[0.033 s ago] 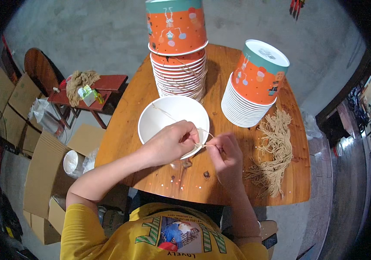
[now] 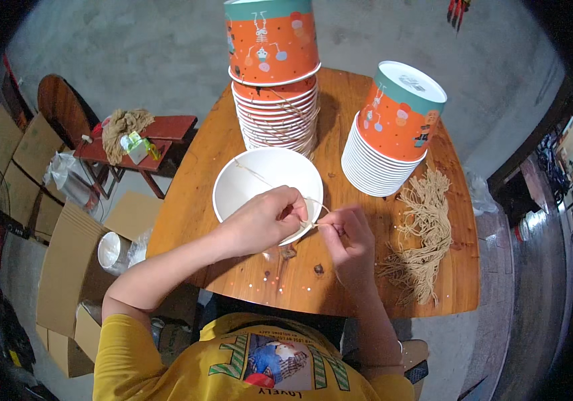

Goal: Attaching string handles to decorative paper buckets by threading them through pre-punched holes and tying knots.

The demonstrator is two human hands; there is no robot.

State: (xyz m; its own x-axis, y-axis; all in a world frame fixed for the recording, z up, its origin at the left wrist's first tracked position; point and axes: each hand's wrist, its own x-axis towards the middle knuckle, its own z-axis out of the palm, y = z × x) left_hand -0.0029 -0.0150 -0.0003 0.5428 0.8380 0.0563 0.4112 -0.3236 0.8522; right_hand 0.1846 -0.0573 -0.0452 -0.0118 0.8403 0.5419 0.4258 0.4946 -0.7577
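Observation:
A white-lined paper bucket (image 2: 246, 184) lies on the wooden table with its open mouth facing me. At its lower right rim, my left hand (image 2: 273, 217) is closed in a pinch on a thin tan string (image 2: 318, 202). My right hand (image 2: 348, 242), just right of the rim, pinches the same string, which spans the small gap between my fingers and loops above it. Another thin strand lies across the bucket's mouth and runs up past its upper left rim. My fingers partly hide where the string meets the rim.
Behind the bucket rises a tall stack of orange paper buckets (image 2: 274, 50) with strings hanging on it. A second upside-down stack (image 2: 400, 120) stands to the right, near a bundle of tan strings (image 2: 427, 234). Cardboard boxes (image 2: 66, 267) and a red bench (image 2: 173, 127) are at the left.

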